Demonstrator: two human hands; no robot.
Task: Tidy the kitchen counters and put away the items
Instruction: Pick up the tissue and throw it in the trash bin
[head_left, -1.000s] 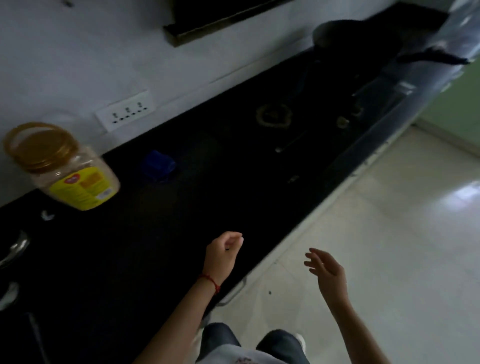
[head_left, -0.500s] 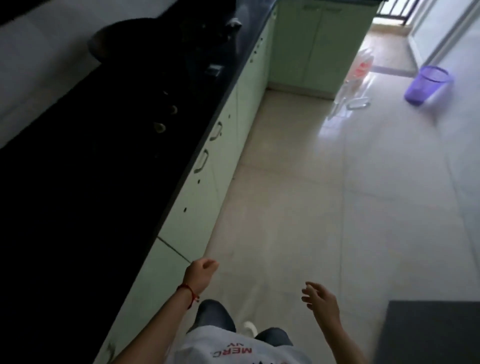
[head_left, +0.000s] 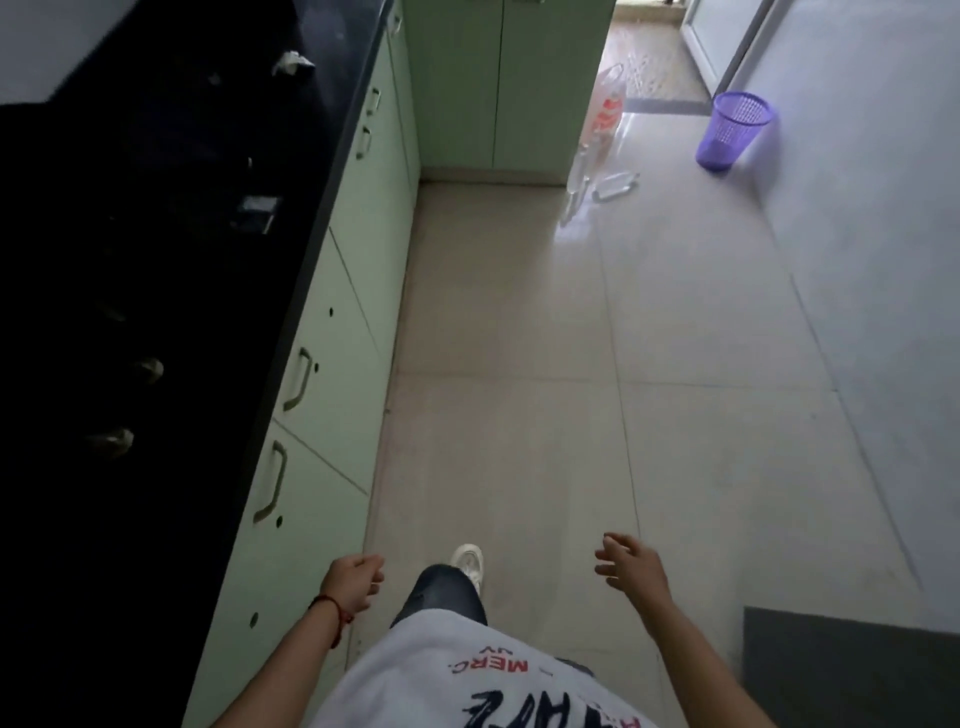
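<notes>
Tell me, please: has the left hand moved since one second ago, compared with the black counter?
Yes. The left hand was above the black counter a second ago; now it is off it, in front of the green cabinet doors, holding nothing.

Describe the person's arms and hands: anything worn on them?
Both forearms are bare, with no sleeves or gloves in view. The left hand has a thin red thread bracelet round its wrist. The right hand and its wrist show no band, watch or ring.
</notes>
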